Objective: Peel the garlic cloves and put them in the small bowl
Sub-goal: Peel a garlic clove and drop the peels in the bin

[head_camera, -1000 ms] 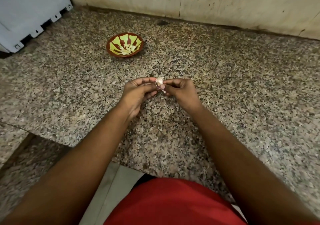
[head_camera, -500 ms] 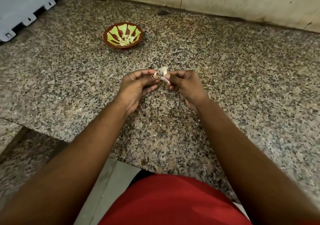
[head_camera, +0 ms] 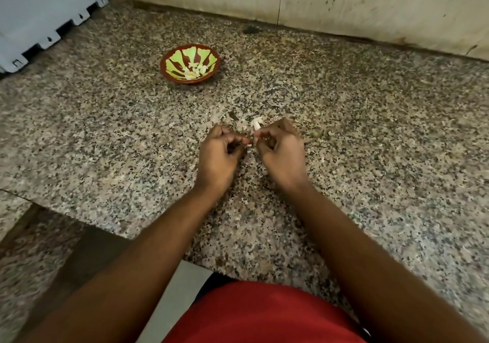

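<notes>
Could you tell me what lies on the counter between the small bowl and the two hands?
In the head view, only bare speckled counter lies between the bowl and the hands, apart from one white peel scrap right beside them.

white garlic clove (head_camera: 256,124) pinched; peeled cloves (head_camera: 195,71) in bowl (head_camera: 174,59).

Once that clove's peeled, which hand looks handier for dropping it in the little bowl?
Probably left. The small bowl sits ahead on that side, nearer the left hand than the right hand. Both pinch the garlic between them.
</notes>
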